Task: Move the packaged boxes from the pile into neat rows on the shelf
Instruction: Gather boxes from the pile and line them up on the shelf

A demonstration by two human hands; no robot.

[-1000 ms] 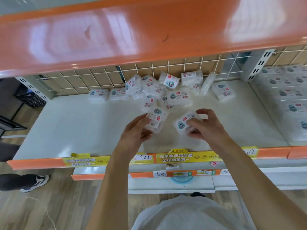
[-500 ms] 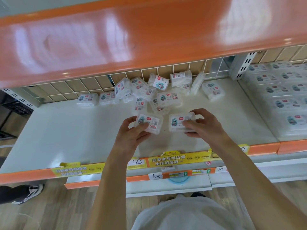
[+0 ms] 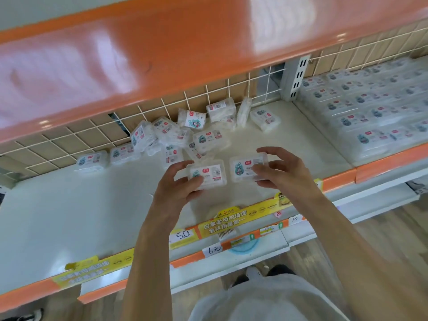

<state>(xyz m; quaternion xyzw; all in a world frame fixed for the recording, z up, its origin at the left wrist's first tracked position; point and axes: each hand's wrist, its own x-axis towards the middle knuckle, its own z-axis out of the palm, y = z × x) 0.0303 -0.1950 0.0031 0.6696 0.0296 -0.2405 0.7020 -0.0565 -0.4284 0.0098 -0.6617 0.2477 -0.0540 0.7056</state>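
My left hand (image 3: 172,193) grips a clear plastic packaged box (image 3: 209,176) with a white label, thumb on its front and fingers round its left end. My right hand (image 3: 281,173) holds a second such box (image 3: 242,169) from its right end. Both boxes are label-up, side by side, just above the white shelf (image 3: 69,212). Behind them a loose pile of the same boxes (image 3: 178,135) lies against the wire back grid. Two boxes (image 3: 92,161) sit side by side at the pile's left.
An orange upper shelf (image 3: 185,47) overhangs the work area. To the right, past a grey upright (image 3: 295,79), neat rows of the same boxes (image 3: 370,112) fill the neighbouring shelf. Yellow price strips (image 3: 222,224) run along the orange front edge. The shelf's left part is bare.
Both hands have lifted a box each from the pile's front and turned them level, label-up, side by side. The camera has tilted and swung left.
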